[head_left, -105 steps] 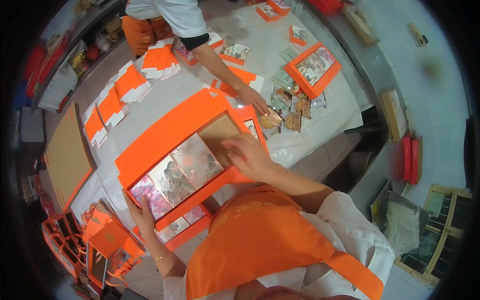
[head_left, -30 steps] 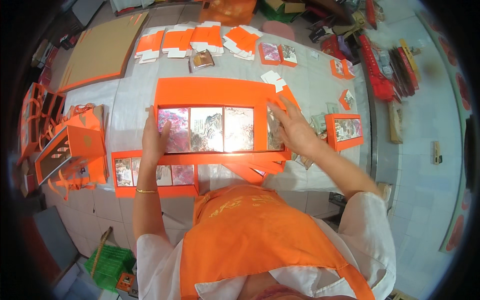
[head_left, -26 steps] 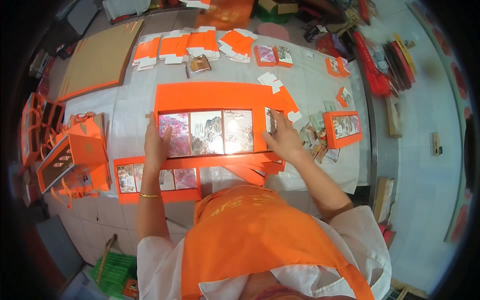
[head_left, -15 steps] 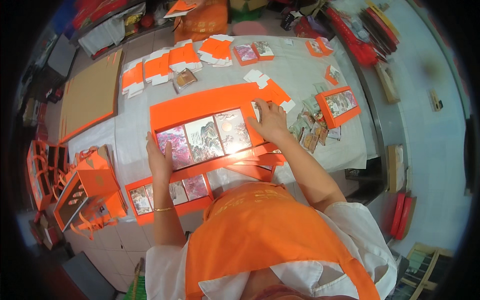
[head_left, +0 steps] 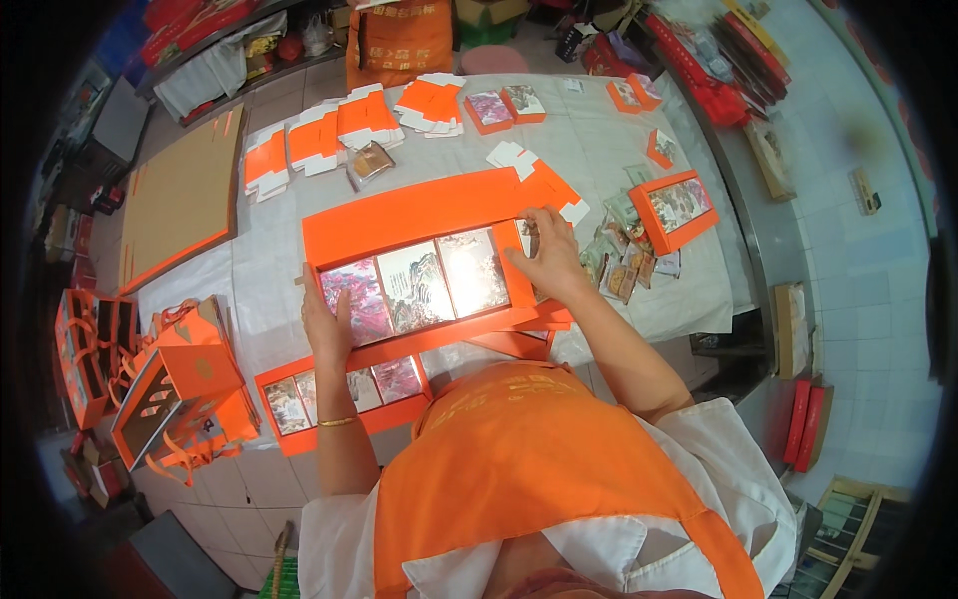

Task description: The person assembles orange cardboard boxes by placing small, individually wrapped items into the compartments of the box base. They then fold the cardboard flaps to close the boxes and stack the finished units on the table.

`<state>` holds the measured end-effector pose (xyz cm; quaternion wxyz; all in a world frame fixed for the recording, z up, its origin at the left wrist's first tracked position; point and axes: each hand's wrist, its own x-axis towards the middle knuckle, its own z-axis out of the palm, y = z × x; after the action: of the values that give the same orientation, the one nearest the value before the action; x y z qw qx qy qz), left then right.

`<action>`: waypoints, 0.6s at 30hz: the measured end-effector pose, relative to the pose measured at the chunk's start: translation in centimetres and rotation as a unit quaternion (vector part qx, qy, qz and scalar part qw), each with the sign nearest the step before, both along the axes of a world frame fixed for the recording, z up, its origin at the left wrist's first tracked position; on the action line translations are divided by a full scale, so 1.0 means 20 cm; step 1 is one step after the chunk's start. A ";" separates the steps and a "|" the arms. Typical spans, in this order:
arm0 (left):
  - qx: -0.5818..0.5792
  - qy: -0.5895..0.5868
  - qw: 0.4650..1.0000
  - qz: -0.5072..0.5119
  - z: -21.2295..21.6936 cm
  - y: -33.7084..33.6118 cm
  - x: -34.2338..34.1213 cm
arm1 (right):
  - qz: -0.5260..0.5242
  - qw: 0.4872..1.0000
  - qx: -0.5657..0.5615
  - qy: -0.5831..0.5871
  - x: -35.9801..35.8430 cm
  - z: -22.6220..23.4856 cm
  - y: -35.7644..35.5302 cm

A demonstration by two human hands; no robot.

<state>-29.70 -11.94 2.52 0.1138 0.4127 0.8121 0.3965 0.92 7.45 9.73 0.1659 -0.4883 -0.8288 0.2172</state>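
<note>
A large orange gift box (head_left: 419,215) lies open on the white-covered table (head_left: 599,150). Its tray holds three small picture-printed boxes (head_left: 414,287) in a row. My left hand (head_left: 324,324) presses flat on the tray's left end, over the leftmost small box. My right hand (head_left: 547,255) grips the tray's right end, where a further small box (head_left: 526,236) sits in the last slot. A second orange tray of small boxes (head_left: 334,391) lies at the near table edge, below my left hand.
Loose wrapped packets (head_left: 617,262) and a filled orange box (head_left: 676,205) lie right of my right hand. Flat orange box blanks (head_left: 339,125) line the far side. A brown board (head_left: 185,195) lies far left. Orange gift bags (head_left: 180,384) stand on the floor at left.
The view has swung and steadied over the open box. My left hand stays at the tray's left end. My right hand has shifted along the tray's right end.
</note>
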 end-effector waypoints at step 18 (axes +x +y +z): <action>0.107 0.017 0.947 -0.303 0.27 0.50 0.85 | -0.051 0.901 -0.352 0.248 0.10 -0.09 0.29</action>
<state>-12.73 -1.91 7.97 0.1703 0.6555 0.6034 0.4210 2.94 13.26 7.96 0.1944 -0.4868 -0.6043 0.6001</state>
